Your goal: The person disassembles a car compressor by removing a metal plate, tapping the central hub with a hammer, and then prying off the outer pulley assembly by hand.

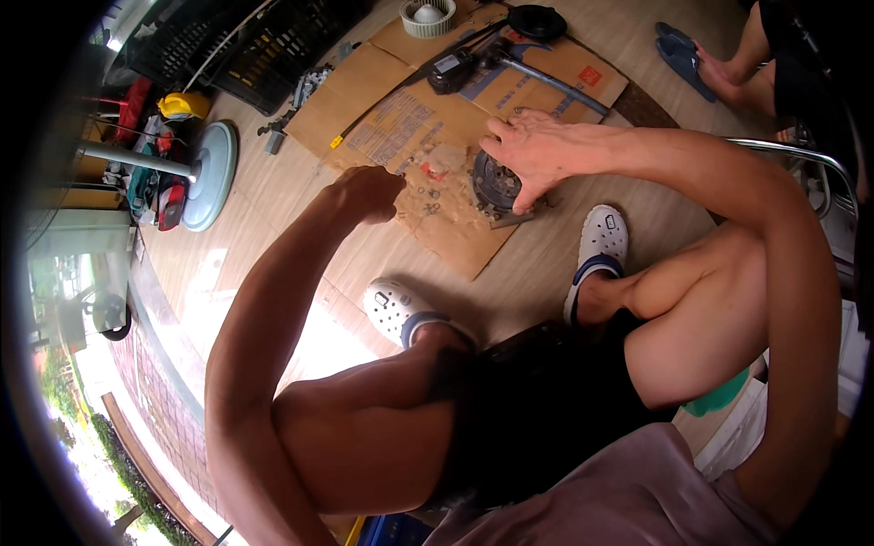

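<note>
My right hand point(537, 155) arches over a round dark metal part point(496, 182) lying on flattened cardboard point(464, 250). Its fingers rest at the far side and its thumb at the near right rim, so it seems to hold the part in place. To the left, just above the cardboard's edge, my left hand point(369, 193) is closed with curled fingers; whatever it may pinch is too small or hidden to name. Between the hands lie several small rings point(430, 202) and a scrap of red and clear plastic point(434, 170). Small metal pieces point(510, 218) sit beside the round part.
Farther back on the cardboard are a hammer-like tool point(555, 84), a black device point(451, 73), a white fan wheel point(428, 16) and a black disc point(537, 23). A round-based stand point(211, 177) and black crates point(264, 64) are left. Another person's foot point(719, 77) shows at right.
</note>
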### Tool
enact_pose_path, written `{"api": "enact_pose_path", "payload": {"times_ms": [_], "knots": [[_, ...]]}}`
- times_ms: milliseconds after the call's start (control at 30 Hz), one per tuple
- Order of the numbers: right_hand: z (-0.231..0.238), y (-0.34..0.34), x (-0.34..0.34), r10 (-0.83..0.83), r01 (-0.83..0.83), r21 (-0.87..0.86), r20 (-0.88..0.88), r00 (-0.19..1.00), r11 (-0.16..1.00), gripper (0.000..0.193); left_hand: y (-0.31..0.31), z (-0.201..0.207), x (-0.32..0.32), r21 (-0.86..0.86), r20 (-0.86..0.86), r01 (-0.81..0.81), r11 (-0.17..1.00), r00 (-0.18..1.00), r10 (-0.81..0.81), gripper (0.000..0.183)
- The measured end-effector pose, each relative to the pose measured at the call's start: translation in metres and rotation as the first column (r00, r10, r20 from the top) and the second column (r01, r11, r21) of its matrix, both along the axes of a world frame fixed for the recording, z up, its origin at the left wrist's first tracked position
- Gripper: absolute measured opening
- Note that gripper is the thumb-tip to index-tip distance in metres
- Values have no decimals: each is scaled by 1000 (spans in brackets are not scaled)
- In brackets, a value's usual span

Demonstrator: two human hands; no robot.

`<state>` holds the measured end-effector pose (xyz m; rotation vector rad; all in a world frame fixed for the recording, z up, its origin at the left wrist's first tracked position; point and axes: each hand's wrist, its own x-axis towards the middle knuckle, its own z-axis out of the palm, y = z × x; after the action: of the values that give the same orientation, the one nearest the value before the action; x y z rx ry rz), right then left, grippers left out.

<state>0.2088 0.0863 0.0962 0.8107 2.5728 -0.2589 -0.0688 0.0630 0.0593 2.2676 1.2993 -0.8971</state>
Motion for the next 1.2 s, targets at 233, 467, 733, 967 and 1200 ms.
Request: {"api": "enact_pose_path", "payload": {"times_ms": [233, 467, 733, 967, 1200], "knots": [[-3, -2, 4, -41, 41, -9, -2, 999, 999, 97, 1, 1, 4, -7, -30, 8, 1000, 1000, -8, 54], [-5, -10, 7, -110, 109, -14, -41, 993, 994, 108, 8, -10, -2, 21, -18, 30, 999, 999, -30, 56], [-12, -15, 8, -75, 74, -21, -71, 995, 997, 106, 16, -2, 10, 25, -28, 50, 998, 998, -49, 55], [-8, -16, 5, -88, 87, -38, -46, 995, 996, 101, 24, 4, 19, 24, -15, 72, 997, 997, -72, 54], [-7, -21, 9, -124, 121, -56, -51, 991, 991, 100, 34, 8, 23, 79, 31, 72, 994, 997, -75, 53]]}}
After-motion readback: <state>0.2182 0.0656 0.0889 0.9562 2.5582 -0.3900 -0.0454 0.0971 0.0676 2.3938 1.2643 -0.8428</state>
